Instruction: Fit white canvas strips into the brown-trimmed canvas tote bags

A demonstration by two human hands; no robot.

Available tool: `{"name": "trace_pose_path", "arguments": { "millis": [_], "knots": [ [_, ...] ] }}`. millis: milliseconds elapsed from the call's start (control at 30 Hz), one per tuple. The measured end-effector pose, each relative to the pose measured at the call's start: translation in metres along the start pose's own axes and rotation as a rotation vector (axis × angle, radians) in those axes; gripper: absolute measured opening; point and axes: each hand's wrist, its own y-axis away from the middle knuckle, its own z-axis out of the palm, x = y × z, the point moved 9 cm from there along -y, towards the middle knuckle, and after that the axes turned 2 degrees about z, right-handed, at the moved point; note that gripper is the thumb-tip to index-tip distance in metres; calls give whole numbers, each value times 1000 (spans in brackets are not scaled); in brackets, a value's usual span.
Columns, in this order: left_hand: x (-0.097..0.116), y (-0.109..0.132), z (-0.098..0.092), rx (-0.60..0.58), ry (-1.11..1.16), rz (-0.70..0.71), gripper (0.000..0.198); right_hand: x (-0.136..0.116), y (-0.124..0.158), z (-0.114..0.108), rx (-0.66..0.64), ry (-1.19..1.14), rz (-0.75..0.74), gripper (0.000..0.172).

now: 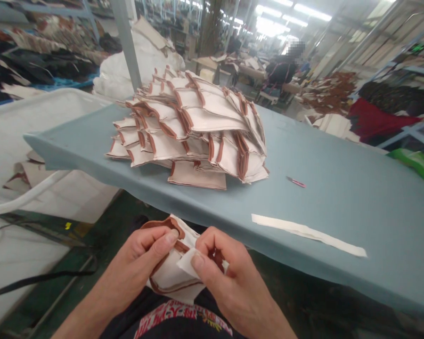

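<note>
Above my lap, in front of the table edge, I hold a cream fabric pouch-like piece [167,278] with brown edging. My left hand [141,252] pinches its brown edge between thumb and forefinger. My right hand [226,273] is closed, thumb against bent fingers, on a small white flap or strip [187,263] at the front of the piece. Whether that flap is part of the piece I cannot tell. On the table lies a large heap of similar cream pieces with brown edges [205,117].
The table [339,188] has a blue-grey cover. On it lie a small pink-handled tool [296,182], seemingly thread snips, and a long cream strip [307,230]. White bins [56,108] stand at the left. A person [282,70] sits farther back. A green item [415,162] lies at the right.
</note>
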Motion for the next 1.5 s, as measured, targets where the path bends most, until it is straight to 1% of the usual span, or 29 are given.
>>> {"name": "trace_pose_path", "arguments": {
  "millis": [100, 367, 533, 733, 867, 1033, 1233, 1333, 1500],
  "knots": [
    [-1, 0, 1, -24, -12, -3, 63, 12, -7, 6, -22, 20, 70, 24],
    [-6, -1, 0, -52, -23, -19, 56, 28, -17, 15, -46, 81, 132, 24],
    [-14, -2, -2, -56, 22, -73, 54, 28, -20, 18, -48, 100, 125, 23],
    [-14, -4, -6, -83, -10, -21, 59, 31, -24, 20, -38, 100, 147, 23],
    [-16, -6, -5, -97, -33, -26, 60, 38, -25, 24, -56, 75, 168, 23],
    [-10, -6, -4, -97, -60, -2, 58, 43, -27, 27, -76, 36, 208, 23],
    [-13, -6, -5, -88, -117, 5, 58, 36, -29, 24, -49, 164, 181, 23],
    [-13, -6, -4, -97, -143, -2, 58, 36, -29, 23, -69, 181, 183, 23],
    [-14, -6, -4, -118, -187, -12, 61, 42, -33, 22, -120, 161, 220, 23]
  ]
}}
